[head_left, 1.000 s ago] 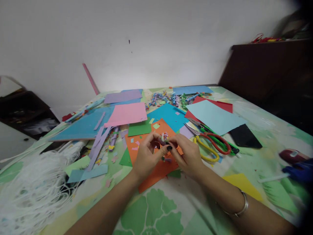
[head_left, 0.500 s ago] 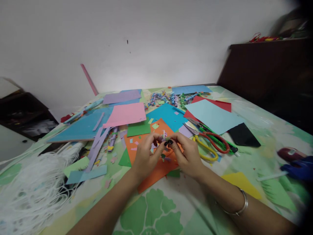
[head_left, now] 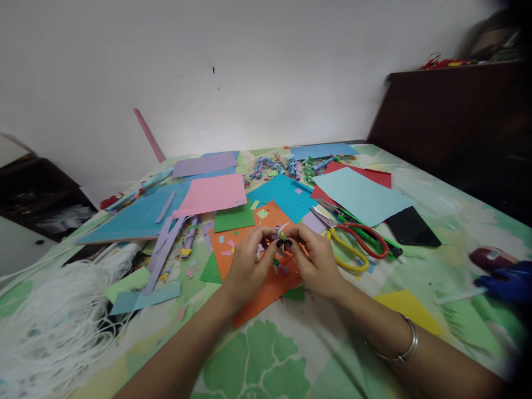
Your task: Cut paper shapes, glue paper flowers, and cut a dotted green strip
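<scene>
Both hands meet above an orange paper sheet [head_left: 266, 288] in the middle of the table. My left hand [head_left: 247, 266] and my right hand [head_left: 318, 260] pinch a small curled paper piece [head_left: 281, 231] between their fingertips; it is tiny, with pale and purple strips. Dark polish shows on the nails. A silver bangle [head_left: 405, 346] sits on my right wrist. Small paper scraps lie on the orange sheet under the hands.
Coloured sheets cover the table: pink [head_left: 214, 193], blue [head_left: 137, 213], light blue [head_left: 361, 197], red, purple, black [head_left: 411, 227]. Scissors with yellow, red and green handles [head_left: 357, 244] lie right of my hands. White cord [head_left: 50, 321] is piled at left. Rolled paper curls [head_left: 286, 165] sit at the back.
The hands stayed in place, fingertips shifting slightly on the small paper piece, which now sits a bit higher between them. The view drifted slightly.
</scene>
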